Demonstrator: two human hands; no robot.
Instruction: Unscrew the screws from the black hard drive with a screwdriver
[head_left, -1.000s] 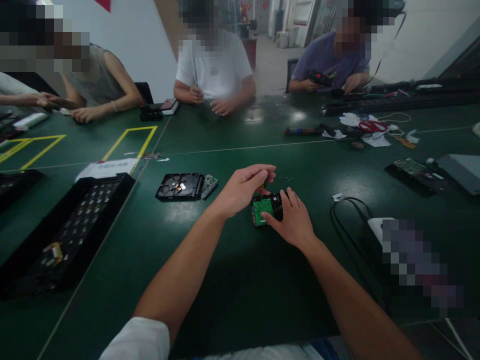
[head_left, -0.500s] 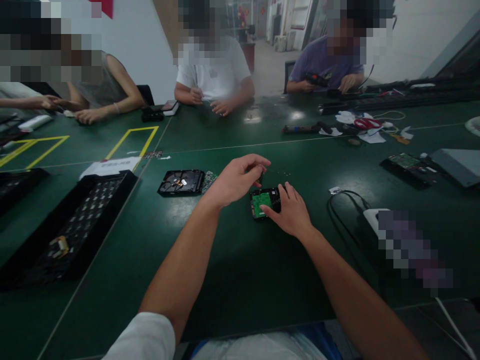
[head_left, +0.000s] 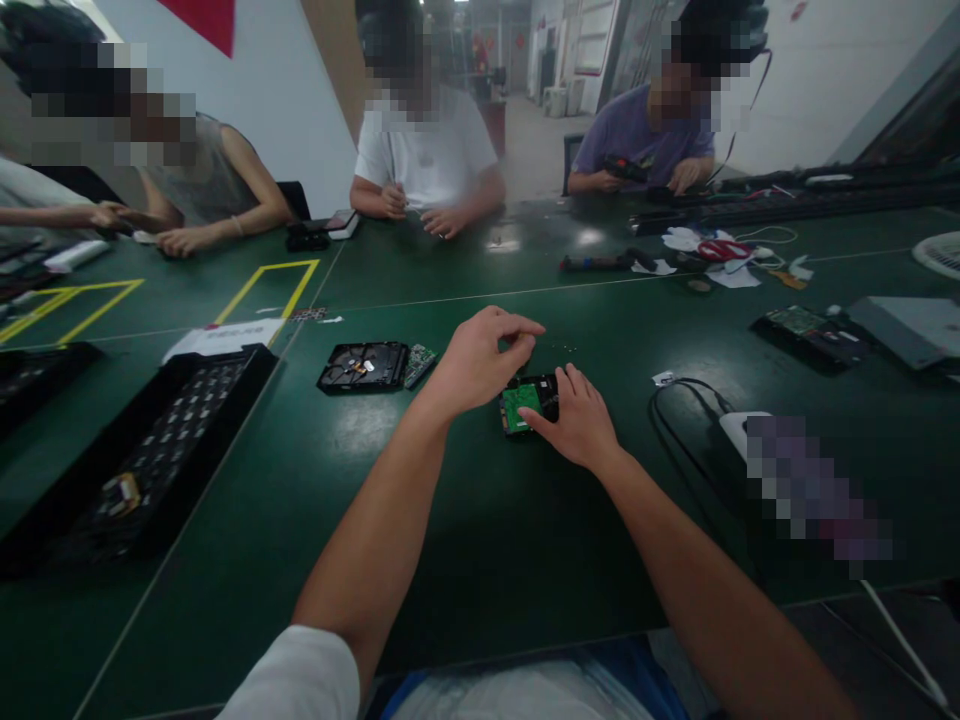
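Observation:
A hard drive (head_left: 523, 407) with a green circuit board lies on the green table in front of me. My right hand (head_left: 581, 415) rests over its right end, thumb on the board and fingers along the far side, holding it down. Just above the drive's far left corner, my left hand (head_left: 495, 350) is closed in a pinch. Whatever sits between those fingertips is hidden by the hand. To the left lie another black hard drive (head_left: 364, 367) and a loose circuit board (head_left: 420, 365). Several tiny bits, possibly screws (head_left: 568, 347), are scattered beyond my right hand.
A long black tray (head_left: 202, 430) stands on the left. On the right are a blurred-out object with a white end (head_left: 739, 430), a black cable (head_left: 660, 430), another drive (head_left: 810, 335) and a grey box (head_left: 911, 325). Three co-workers sit across the table (head_left: 480, 580).
The view has shifted slightly. My left hand's fingers have turned a little and stay pinched by the drive's far corner. My right hand keeps its place on the drive.

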